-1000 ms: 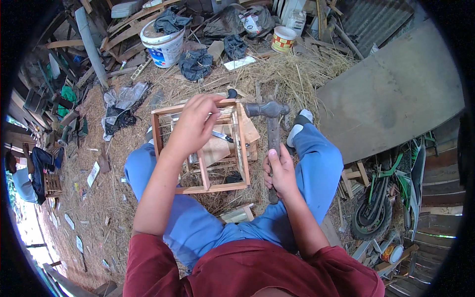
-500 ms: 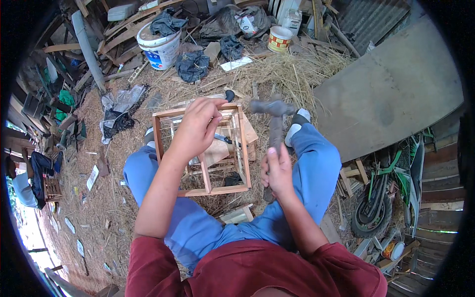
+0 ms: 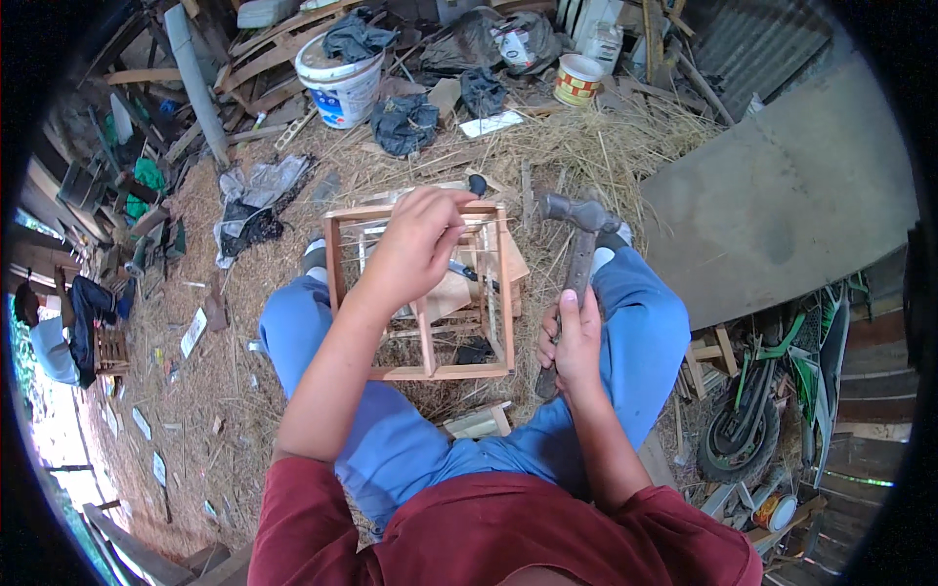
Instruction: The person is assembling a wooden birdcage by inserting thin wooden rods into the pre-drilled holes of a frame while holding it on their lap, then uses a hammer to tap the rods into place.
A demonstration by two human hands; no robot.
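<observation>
The right hand [image 3: 575, 347] is gripping a ball-peen hammer [image 3: 580, 256]. Beside it, a wooden frame [image 3: 426, 342] is standing between the legs [image 3: 640, 317]; the left hand [image 3: 420, 242] is curling at its far edge, its grasp impossible to tell. Beyond, a white bucket [image 3: 344, 96] is standing.

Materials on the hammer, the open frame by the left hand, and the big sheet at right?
Hammer: dark, dull head looks like worn steel; the greyish, mottled handle could be metal or aged wood.
Frame: likely bare wood, from its pale brown, squared bars.
Sheet: matt, grey-brown, stained; plywood or metal, can't tell.
</observation>
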